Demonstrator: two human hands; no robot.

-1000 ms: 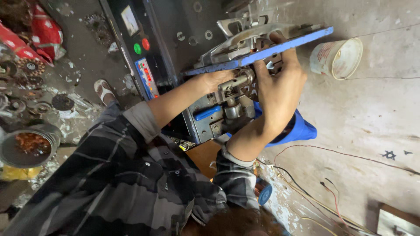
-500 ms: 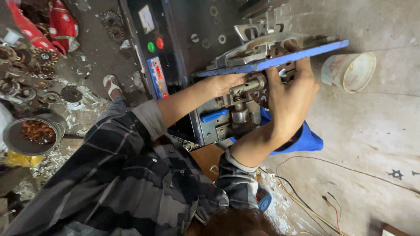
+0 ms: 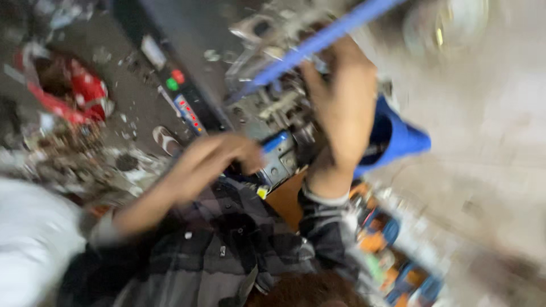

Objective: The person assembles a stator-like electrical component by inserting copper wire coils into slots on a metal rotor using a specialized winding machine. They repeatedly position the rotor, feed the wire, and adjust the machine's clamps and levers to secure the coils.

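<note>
The whole picture is smeared by motion. A grey metal machine assembly (image 3: 278, 108) sits under a long blue bar (image 3: 318, 42) that slants up to the right. My right hand (image 3: 341, 108) reaches up onto the assembly just below the bar and seems to grip a metal part there. My left hand (image 3: 222, 156) is lower and to the left, its fingers curled, with the fingertips next to a small blue piece (image 3: 276, 142) on the machine's front. Whether it holds anything is hidden by the blur. Both arms wear dark plaid sleeves.
A dark control panel with a red and a green button (image 3: 176, 79) stands left of the machine. A blue plastic seat (image 3: 398, 136) lies right of it, a pale bucket (image 3: 455, 23) at top right. Red scrap (image 3: 79, 91) and metal parts (image 3: 68, 159) litter the left floor beside a sandalled foot (image 3: 165, 139).
My left hand has come off the top of the machine and dropped down toward its front. My right hand stays on the assembly. The view has swung and blurred.
</note>
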